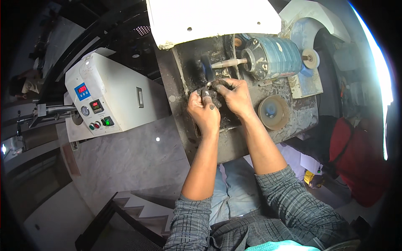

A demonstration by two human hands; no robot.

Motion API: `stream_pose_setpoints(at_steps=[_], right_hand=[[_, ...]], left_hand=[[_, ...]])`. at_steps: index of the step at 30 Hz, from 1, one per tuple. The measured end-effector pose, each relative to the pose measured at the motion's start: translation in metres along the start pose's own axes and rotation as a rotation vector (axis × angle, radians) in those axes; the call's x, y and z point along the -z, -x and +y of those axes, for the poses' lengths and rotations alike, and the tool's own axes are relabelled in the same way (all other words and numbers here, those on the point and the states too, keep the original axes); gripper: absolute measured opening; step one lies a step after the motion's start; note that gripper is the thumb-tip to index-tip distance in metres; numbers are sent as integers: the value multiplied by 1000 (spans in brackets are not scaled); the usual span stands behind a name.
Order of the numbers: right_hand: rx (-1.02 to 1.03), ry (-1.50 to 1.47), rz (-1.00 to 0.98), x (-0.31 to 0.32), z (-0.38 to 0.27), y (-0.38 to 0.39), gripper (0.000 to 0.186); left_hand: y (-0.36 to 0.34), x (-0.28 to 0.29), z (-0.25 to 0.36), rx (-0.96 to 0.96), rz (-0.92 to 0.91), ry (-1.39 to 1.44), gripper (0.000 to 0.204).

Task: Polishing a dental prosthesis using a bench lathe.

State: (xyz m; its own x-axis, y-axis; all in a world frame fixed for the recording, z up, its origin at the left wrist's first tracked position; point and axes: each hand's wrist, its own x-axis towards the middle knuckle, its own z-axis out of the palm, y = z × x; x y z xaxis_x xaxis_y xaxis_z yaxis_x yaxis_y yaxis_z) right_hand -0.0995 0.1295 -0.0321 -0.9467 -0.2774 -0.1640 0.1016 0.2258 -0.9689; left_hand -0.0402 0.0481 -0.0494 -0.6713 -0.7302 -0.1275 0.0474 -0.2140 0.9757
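Head view looks straight down at a small dark piece (216,85) pinched between both hands, right up against the dark buffing wheel (207,68) on the left end of the motor's spindle. It's mostly hidden under fingertips, so I can't tell what it actually is. My guess: it's light, hard and stiff, and with all that black polishing grime it's probably slippery, so a firm fingertip pinch from both sides, away from the spinning edge, looks like the sensible hold.

Left hand (204,109) is curled closed, blackened fingertips clamped on the near side of the piece. Right hand (237,97) is closed around it from the other side, thumb and first fingers pressing it toward the wheel.

Moving outward: 1 blue motor (274,57) sits behind the hands, with 1 small pale wheel (310,58) on its right end. 1 round tan disc (272,111) lies flat on the grimy dark bench (234,144) just right of the right wrist. 1 white hood (211,19) hangs over the back. Off to the left there's 1 white control box (109,96) with 2 lit displays and a few buttons. 1 red bag (356,154) slumps at the right.
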Motion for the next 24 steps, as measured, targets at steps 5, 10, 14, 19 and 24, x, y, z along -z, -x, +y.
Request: stream_pose_setpoints(at_steps=[5,10,14,19,24], right_hand=[[16,-20,-9,-1,11,-3,19],[53,87,5,-6,12,-3,21],[60,101,44,-12,10,-1,21],[26,95,33,-16,10,0,21],[141,221,40,10,2,4,22]], left_hand=[[-18,6,-1,-216,-24,-205,23],[-39,13,6,-241,-86,-475,24],[-55,18,31,-239,-221,-683,28],[-65,23,25,-259,-211,-753,24],[-24,30,8,-39,-310,-246,18]])
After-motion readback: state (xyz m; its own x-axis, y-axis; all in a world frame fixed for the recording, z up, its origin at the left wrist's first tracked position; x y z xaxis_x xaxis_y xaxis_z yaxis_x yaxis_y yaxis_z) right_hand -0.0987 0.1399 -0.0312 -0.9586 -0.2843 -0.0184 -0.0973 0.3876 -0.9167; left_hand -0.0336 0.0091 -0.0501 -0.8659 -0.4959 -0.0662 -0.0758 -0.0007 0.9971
